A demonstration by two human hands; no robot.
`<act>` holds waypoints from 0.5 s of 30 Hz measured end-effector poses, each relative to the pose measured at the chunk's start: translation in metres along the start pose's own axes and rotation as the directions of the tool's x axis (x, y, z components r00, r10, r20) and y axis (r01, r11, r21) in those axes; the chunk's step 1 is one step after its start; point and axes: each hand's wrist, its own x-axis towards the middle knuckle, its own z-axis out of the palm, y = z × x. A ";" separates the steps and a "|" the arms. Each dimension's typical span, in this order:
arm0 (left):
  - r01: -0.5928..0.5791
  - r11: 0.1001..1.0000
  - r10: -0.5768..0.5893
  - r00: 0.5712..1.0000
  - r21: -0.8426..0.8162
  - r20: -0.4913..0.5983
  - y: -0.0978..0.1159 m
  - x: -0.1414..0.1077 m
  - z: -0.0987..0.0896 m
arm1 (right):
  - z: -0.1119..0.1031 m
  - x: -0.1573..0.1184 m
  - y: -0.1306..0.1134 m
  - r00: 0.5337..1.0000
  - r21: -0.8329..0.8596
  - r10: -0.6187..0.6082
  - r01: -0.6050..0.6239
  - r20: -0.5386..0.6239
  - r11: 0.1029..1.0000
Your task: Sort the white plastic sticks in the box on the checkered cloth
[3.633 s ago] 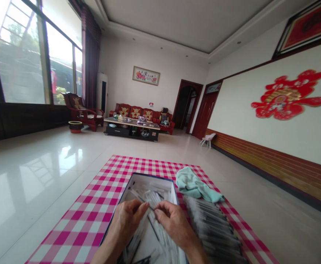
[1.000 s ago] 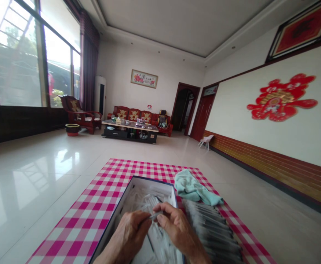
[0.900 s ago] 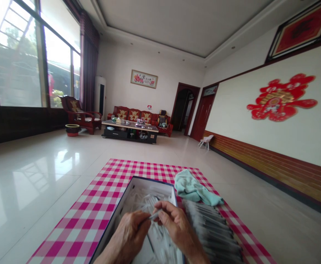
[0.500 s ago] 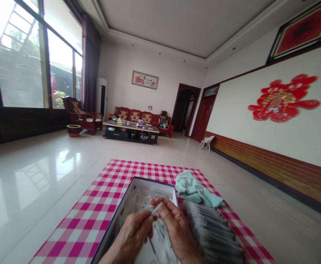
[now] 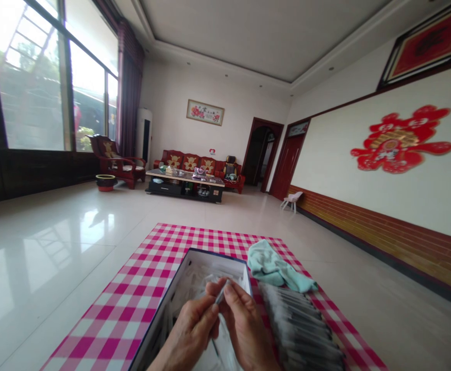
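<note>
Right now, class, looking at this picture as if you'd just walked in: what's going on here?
A person holds a slim wrapped stick between their left hand and right hand, above an open box filled with similar sticks. The box sits on a checked cloth. To its right lie rows of wrapped sticks, with a teal towel just beyond them.

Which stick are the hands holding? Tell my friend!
Find the pink checked cloth on the floor, then the open box on it. Over the box, the left hand and right hand pinch one thin stick, the only one lifted from the pile.
</note>
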 end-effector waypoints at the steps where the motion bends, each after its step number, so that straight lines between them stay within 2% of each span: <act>1: -0.039 0.998 0.041 0.999 0.053 -0.028 -0.003 0.000 0.000 | 0.000 0.000 0.001 1.000 -0.015 -0.009 0.008 -0.015 1.000; 4: -0.108 0.974 0.125 0.989 0.198 -0.075 -0.008 0.000 0.001 | 0.003 0.000 0.003 0.999 -0.033 -0.014 0.013 -0.034 0.999; 8: -0.134 0.934 0.183 0.976 0.332 -0.120 -0.008 -0.002 0.003 | 0.005 -0.001 0.004 0.999 -0.028 -0.008 0.006 -0.045 1.000; 15: -0.166 0.878 0.272 0.945 0.449 -0.182 -0.004 -0.004 0.006 | 0.002 0.002 0.010 0.997 -0.044 -0.029 0.026 -0.074 0.999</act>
